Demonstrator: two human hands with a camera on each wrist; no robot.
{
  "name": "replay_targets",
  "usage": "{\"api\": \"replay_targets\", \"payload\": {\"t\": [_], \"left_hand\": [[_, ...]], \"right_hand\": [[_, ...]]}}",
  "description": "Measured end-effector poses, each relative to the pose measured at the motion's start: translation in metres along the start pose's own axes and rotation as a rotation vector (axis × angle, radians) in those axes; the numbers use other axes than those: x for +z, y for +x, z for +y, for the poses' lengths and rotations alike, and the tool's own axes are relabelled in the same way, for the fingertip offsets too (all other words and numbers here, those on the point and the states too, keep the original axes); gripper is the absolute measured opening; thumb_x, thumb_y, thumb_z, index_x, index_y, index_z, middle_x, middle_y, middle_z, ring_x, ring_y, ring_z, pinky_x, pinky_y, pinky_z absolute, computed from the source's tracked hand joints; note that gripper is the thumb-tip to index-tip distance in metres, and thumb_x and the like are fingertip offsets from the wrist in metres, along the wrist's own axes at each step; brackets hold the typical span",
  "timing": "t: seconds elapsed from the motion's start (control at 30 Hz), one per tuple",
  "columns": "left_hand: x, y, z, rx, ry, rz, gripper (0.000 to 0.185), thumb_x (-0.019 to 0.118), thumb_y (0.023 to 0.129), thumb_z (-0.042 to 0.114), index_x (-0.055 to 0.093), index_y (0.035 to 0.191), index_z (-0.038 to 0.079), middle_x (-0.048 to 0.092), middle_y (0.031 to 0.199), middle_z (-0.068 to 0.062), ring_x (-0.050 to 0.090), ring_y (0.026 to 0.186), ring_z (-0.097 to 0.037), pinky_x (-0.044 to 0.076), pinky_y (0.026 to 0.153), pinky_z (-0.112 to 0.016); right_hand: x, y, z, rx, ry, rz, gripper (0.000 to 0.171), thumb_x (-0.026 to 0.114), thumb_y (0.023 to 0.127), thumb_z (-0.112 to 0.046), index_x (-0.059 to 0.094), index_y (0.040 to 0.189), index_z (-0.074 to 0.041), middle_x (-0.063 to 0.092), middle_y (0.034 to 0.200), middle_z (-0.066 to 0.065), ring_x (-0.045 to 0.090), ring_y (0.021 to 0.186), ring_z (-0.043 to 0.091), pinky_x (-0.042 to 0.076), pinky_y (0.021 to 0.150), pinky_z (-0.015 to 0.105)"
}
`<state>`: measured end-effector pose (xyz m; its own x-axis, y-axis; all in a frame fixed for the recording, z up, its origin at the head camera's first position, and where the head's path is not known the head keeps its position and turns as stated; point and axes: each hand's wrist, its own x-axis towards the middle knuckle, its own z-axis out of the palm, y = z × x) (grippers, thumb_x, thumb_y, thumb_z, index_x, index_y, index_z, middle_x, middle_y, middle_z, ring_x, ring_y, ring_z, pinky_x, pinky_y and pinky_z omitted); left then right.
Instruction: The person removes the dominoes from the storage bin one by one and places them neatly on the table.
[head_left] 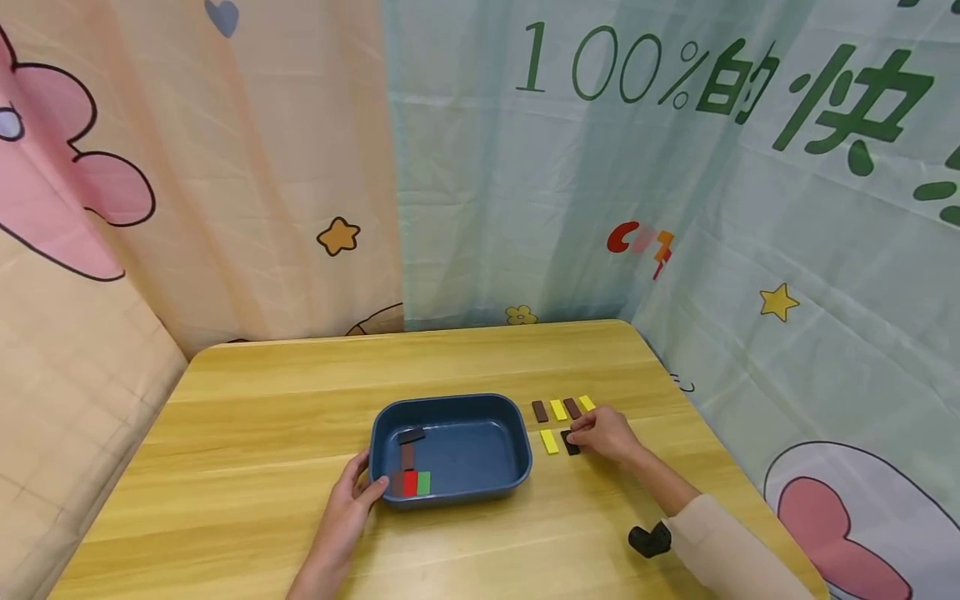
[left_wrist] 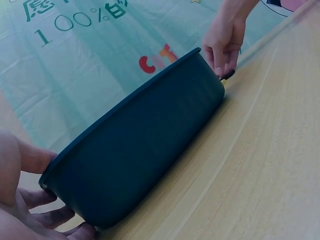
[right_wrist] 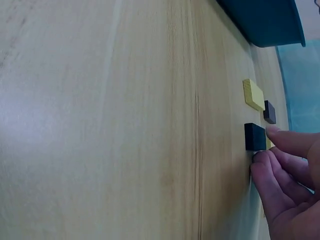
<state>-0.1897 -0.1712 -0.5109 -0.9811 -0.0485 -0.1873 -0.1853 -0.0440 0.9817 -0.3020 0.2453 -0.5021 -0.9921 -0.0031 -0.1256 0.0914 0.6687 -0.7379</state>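
My left hand (head_left: 349, 493) grips the near-left corner of a blue plastic tub (head_left: 480, 497), thumb at the rim and fingers against the outer wall. Inside the tub lie a black block (head_left: 411, 436), brown blocks (head_left: 407, 457), a red block (head_left: 410, 483) and a green block (head_left: 423, 483), along its left side. To the right of the tub, my right hand (head_left: 609, 433) pinches a black block (right_wrist: 255, 137) between thumb and fingertips, at the table surface. Beside it lies a yellow block (head_left: 550, 442). The fingers partly cover the black block in the head view.
Behind the right hand, brown blocks (head_left: 540, 412) and yellow blocks (head_left: 558, 410) form a row. The wooden table (head_left: 247, 467) meets printed curtains (head_left: 480, 208) at its back and sides. A black object (head_left: 649, 540) sits at the right sleeve's cuff.
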Motion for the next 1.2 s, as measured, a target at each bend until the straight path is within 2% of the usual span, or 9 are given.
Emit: {"api": "replay_targets", "payload": {"t": [0.07, 0.4, 0.5, 0.73, 0.93, 1.2], "left_hand": [[0.0, 0.0, 0.001, 0.0, 0.001, 0.0, 0.059, 0.052, 0.107, 0.006, 0.027, 0.159, -0.002, 0.022, 0.164, -0.027, 0.029, 0.146, -0.048, 0.029, 0.119, -0.056], [-0.003, 0.0, 0.002, -0.022, 0.019, -0.002, 0.06, 0.053, 0.107, 0.007, 0.025, 0.16, -0.002, 0.019, 0.164, -0.028, 0.024, 0.147, -0.051, 0.028, 0.12, -0.057], [-0.003, 0.0, 0.001, -0.025, 0.019, -0.002, 0.061, 0.053, 0.107, 0.007, 0.024, 0.16, -0.002, 0.018, 0.165, -0.028, 0.024, 0.147, -0.052, 0.027, 0.119, -0.057], [0.001, -0.001, 0.0, -0.002, 0.014, -0.012, 0.06, 0.053, 0.107, 0.006, 0.025, 0.16, -0.003, 0.02, 0.164, -0.029, 0.026, 0.147, -0.051, 0.03, 0.119, -0.057], [0.002, -0.002, 0.0, -0.002, 0.019, -0.001, 0.059, 0.053, 0.108, 0.007, 0.025, 0.16, -0.002, 0.02, 0.164, -0.028, 0.026, 0.147, -0.052, 0.03, 0.118, -0.057], [0.002, -0.002, 0.002, 0.001, 0.025, 0.002, 0.058, 0.053, 0.107, 0.006, 0.027, 0.159, -0.002, 0.021, 0.163, -0.029, 0.028, 0.146, -0.052, 0.031, 0.118, -0.058]], "right_hand": [[-0.001, 0.0, -0.003, -0.035, -0.039, 0.008, 0.015, 0.084, 0.087, -0.01, 0.077, 0.096, 0.0, 0.07, 0.086, 0.004, 0.064, 0.076, 0.018, 0.057, 0.067, 0.031], [-0.009, 0.004, -0.019, -0.148, -0.069, 0.022, 0.02, 0.082, 0.089, -0.007, 0.076, 0.105, 0.003, 0.071, 0.089, 0.003, 0.067, 0.083, 0.019, 0.059, 0.074, 0.035], [-0.01, 0.004, -0.028, -0.198, -0.052, -0.011, 0.024, 0.081, 0.089, -0.006, 0.075, 0.109, 0.005, 0.072, 0.092, 0.003, 0.069, 0.085, 0.02, 0.061, 0.076, 0.036], [-0.006, 0.006, -0.049, -0.333, 0.011, -0.139, 0.029, 0.079, 0.09, -0.002, 0.072, 0.116, 0.009, 0.074, 0.104, 0.014, 0.071, 0.092, 0.022, 0.061, 0.081, 0.036], [0.006, 0.011, -0.071, -0.435, -0.012, -0.224, 0.033, 0.081, 0.09, -0.009, 0.072, 0.119, 0.006, 0.074, 0.107, 0.012, 0.071, 0.096, 0.022, 0.061, 0.083, 0.034], [0.025, 0.018, -0.102, -0.516, -0.068, -0.276, 0.03, 0.079, 0.091, -0.005, 0.072, 0.119, 0.005, 0.073, 0.11, 0.017, 0.071, 0.097, 0.022, 0.061, 0.084, 0.033]]}}
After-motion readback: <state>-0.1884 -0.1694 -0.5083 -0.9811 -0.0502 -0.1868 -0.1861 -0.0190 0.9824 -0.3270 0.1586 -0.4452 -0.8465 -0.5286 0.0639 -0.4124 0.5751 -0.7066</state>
